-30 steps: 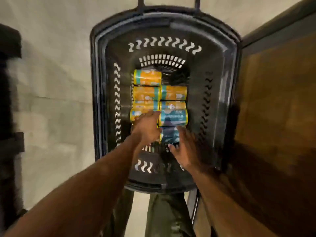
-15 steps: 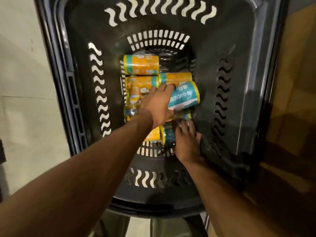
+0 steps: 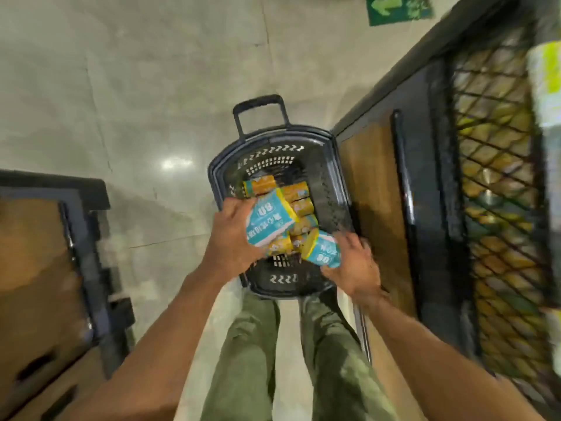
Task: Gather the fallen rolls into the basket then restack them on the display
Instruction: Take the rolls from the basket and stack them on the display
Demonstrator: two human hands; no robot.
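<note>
Holding one roll per grip: our left hand clamps a roll, our right hand another, both above the basket at centre frame; the display lies right, nearer our right hand.

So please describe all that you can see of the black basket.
The basket is dark plastic with wavy slots and a grid of holes in its walls, and a pull handle raised at its far end. It stands on the pale floor against a wood-panelled display and holds several yellow and teal rolls. Neither hand visibly touches it.
</note>
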